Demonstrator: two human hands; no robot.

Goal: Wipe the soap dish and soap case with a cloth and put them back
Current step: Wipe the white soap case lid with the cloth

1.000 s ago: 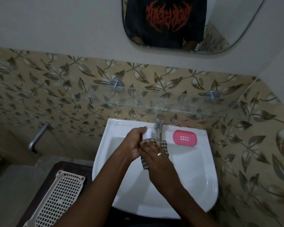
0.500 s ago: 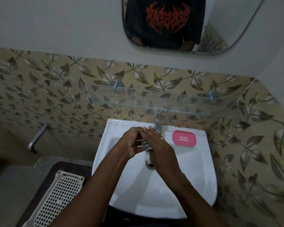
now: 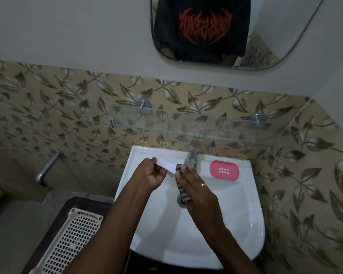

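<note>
- Hands meet above a white wash basin (image 3: 236, 224) at centre frame, likely so that anything wiped off drops into the bowl.
- Left hand (image 3: 151, 174) pinches the left end of a flat white soap case (image 3: 165, 165) between thumb and curled fingers, holding it roughly level, apparently to steady it for the wipe.
- Right hand (image 3: 198, 188) holds a dark checked cloth (image 3: 181, 183) against the case's right end, fingers closed over the fabric. The cloth's loose tail hangs toward the drain (image 3: 181, 202).
- Pink soap dish (image 3: 224, 170) sits flat on the basin's ledge, just right of the chrome tap (image 3: 192, 155) and apart from both hands. Its top shows a block of small slots and no soap.
- Wiping of the case looks to be under way; whether the pink dish has had its turn cannot be told.
- Basin bowl shows no standing water. Cream perforated basket (image 3: 71, 240), lower left of the frame, shows only its mesh floor, and a glass shelf (image 3: 186, 132) spans the leaf-patterned tiles above the tap.
</note>
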